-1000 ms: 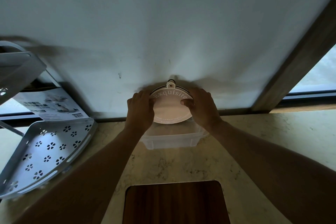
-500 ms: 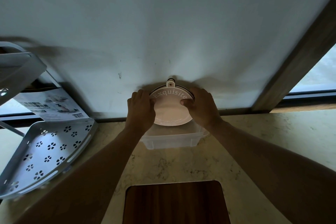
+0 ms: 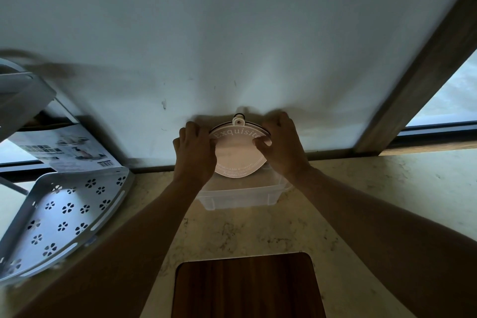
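Note:
A round pale pink disc (image 3: pixel 236 153) lettered "Exquisite", with a small white knob (image 3: pixel 238 119) at its top, stands upright against the white wall. My left hand (image 3: pixel 194 155) grips its left edge with curled fingers. My right hand (image 3: pixel 281 144) grips its right edge, thumb on the face of the disc. The disc's lower rim sits just above a clear plastic container (image 3: pixel 242 195) that rests on the marble counter (image 3: pixel 387 188) at the wall's foot.
A white perforated metal corner shelf (image 3: pixel 62 214) stands at the left, with a printed leaflet (image 3: pixel 64 152) behind it. A dark wooden board (image 3: pixel 247 286) lies near the counter's front. A wooden window frame (image 3: pixel 423 70) slants at the right.
Both hands stay on the disc. The right hand's fingers have shifted slightly up along the disc's upper right edge.

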`<state>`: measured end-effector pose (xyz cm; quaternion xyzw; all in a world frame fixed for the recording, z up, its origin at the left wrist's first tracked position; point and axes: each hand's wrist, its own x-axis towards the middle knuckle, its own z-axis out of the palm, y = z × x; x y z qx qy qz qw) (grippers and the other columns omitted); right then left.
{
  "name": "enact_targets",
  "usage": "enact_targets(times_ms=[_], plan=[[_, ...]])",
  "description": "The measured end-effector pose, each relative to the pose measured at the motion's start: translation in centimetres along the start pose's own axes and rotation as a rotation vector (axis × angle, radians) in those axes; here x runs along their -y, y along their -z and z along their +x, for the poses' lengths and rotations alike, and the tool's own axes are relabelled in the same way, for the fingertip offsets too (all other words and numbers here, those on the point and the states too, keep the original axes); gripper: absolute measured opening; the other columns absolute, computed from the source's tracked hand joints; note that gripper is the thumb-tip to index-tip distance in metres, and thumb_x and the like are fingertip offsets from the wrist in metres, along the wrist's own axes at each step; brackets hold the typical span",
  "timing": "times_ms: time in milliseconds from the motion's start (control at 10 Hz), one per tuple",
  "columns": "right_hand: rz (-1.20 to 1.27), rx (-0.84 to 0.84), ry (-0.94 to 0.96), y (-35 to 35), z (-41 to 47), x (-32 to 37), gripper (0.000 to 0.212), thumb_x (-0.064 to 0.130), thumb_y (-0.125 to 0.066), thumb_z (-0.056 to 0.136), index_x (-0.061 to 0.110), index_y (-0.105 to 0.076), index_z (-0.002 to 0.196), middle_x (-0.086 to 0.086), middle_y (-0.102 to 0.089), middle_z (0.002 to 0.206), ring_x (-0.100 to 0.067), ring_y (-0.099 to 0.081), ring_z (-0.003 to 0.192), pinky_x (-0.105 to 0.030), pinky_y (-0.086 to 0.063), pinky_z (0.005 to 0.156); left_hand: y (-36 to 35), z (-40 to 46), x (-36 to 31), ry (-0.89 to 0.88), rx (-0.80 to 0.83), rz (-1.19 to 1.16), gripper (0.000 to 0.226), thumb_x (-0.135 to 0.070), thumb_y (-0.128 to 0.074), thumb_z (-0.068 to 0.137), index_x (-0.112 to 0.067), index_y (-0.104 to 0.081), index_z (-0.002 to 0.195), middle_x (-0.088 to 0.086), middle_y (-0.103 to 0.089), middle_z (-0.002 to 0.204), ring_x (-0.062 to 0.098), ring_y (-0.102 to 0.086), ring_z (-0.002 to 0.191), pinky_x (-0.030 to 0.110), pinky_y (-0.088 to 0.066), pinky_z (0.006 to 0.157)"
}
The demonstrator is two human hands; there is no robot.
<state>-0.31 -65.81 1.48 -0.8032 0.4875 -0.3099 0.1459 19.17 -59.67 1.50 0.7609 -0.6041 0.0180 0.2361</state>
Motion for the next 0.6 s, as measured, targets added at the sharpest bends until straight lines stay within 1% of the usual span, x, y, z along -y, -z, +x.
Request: enact_targets(times_ms=[100, 200, 300, 400, 500, 600], plan=[[0.000, -0.014, 0.005, 0.0, 0.1, 0.0, 0.030, 0.013, -0.074, 0.079, 0.005, -0.063, 0.105, -0.018, -0.052, 0.116, -0.033, -0.051, 0.103, -0.034, -0.045, 0.085, -0.1, 0.0, 0.1, -0.003, 0.000, 0.003, 0.024, -0.016, -0.055, 0.092, -0.006, -0.059, 0.114, 0.020, -0.049, 0.122, 0.038, -0.047, 0.110, 0.049, -0.038, 0.092], [-0.021, -0.014, 0.011, 0.0, 0.0, 0.1, 0.032, 0.012, -0.072, 0.078, 0.004, -0.062, 0.107, -0.018, -0.052, 0.116, -0.033, -0.050, 0.103, -0.033, -0.043, 0.087, -0.2, -0.2, 0.1, -0.019, -0.025, 0.006, 0.026, -0.018, -0.058, 0.090, -0.007, -0.058, 0.113, 0.020, -0.051, 0.118, 0.038, -0.049, 0.107, 0.049, -0.040, 0.089], [-0.038, -0.023, 0.013, 0.1, 0.0, 0.1, 0.032, 0.014, -0.072, 0.079, 0.004, -0.063, 0.108, -0.017, -0.052, 0.116, -0.033, -0.050, 0.103, -0.034, -0.043, 0.088, -0.4, -0.1, 0.1, -0.027, -0.029, 0.007, 0.027, -0.019, -0.059, 0.088, -0.007, -0.057, 0.112, 0.020, -0.052, 0.117, 0.038, -0.050, 0.106, 0.049, -0.041, 0.088], [-0.125, -0.027, 0.026, 0.1, 0.1, 0.3, 0.035, 0.020, -0.072, 0.079, 0.008, -0.061, 0.110, -0.016, -0.051, 0.120, -0.033, -0.049, 0.106, -0.038, -0.042, 0.087, -0.2, -0.3, 0.2, -0.014, -0.015, -0.019, 0.032, -0.022, -0.061, 0.087, -0.008, -0.056, 0.115, 0.018, -0.051, 0.120, 0.037, -0.048, 0.108, 0.046, -0.039, 0.089], [-0.131, -0.001, 0.028, 0.3, -0.4, 0.5, 0.040, 0.025, -0.072, 0.078, 0.010, -0.059, 0.113, -0.014, -0.049, 0.125, -0.032, -0.048, 0.109, -0.040, -0.043, 0.087, 0.3, -0.6, 0.1, 0.021, 0.024, -0.121, 0.040, -0.024, -0.064, 0.085, -0.012, -0.054, 0.122, 0.016, -0.048, 0.125, 0.034, -0.046, 0.113, 0.040, -0.034, 0.091], [-0.143, 0.020, 0.029, 0.7, 0.1, 0.6, 0.050, 0.031, -0.073, 0.075, 0.012, -0.056, 0.117, -0.013, -0.047, 0.127, -0.032, -0.048, 0.111, -0.040, -0.042, 0.088, 1.3, 0.0, -0.4, 0.147, 0.029, -0.302, 0.048, -0.026, -0.070, 0.082, -0.013, -0.053, 0.124, 0.013, -0.049, 0.126, 0.032, -0.045, 0.118, 0.040, -0.033, 0.096]])
